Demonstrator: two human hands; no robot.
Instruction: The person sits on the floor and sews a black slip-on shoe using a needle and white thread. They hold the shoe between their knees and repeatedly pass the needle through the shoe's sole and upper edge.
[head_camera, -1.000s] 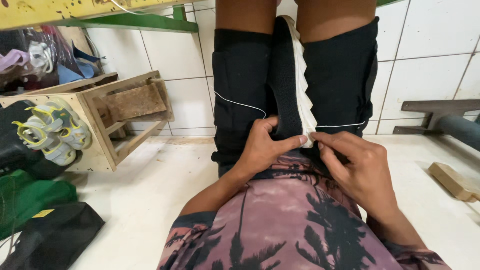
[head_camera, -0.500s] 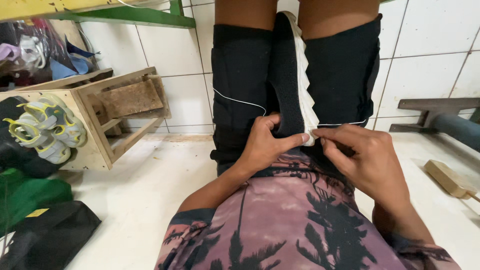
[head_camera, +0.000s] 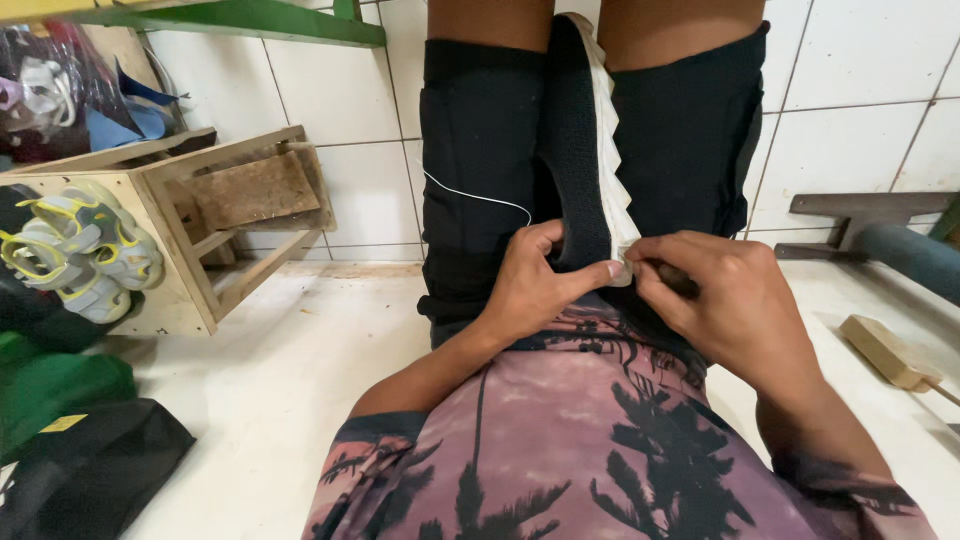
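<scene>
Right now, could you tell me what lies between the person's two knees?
In the head view, a black shoe with a white toothed sole is clamped upright between the knees; the left hand and right hand meet at its near end.

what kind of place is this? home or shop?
Likely a small shoe-repair or shoemaking workshop. The left hand and right hand work on a black shoe clamped between the knees, more shoes sit in a rough wooden stand, and the walls are white tile.
</scene>
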